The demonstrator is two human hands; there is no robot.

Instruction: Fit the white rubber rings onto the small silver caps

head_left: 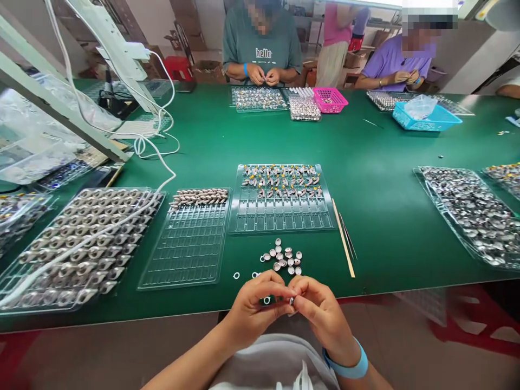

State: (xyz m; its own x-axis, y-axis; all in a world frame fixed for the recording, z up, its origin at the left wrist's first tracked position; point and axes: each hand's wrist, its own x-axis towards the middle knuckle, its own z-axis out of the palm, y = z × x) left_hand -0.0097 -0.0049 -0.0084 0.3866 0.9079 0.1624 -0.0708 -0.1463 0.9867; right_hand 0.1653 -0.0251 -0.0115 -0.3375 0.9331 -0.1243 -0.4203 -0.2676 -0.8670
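Observation:
My left hand (254,309) and my right hand (319,311) meet at the near edge of the green table (385,216), fingertips pinched together on a small silver metal part (291,299). A small ring (267,300) shows just under my left fingers. Just beyond my hands lies a loose pile of small silver caps (284,259), with two little rings (236,275) to its left. Further out, a clear plastic tray (280,216) holds rows of assembled pieces in its far half. My right wrist wears a blue band.
A second clear tray (187,244) left of centre holds one row of parts. Full trays sit at the far left (77,244) and right (471,214). A wooden stick and tweezers (344,241) lie beside the middle tray. Two other people work across the table, near pink (330,100) and blue baskets (426,116).

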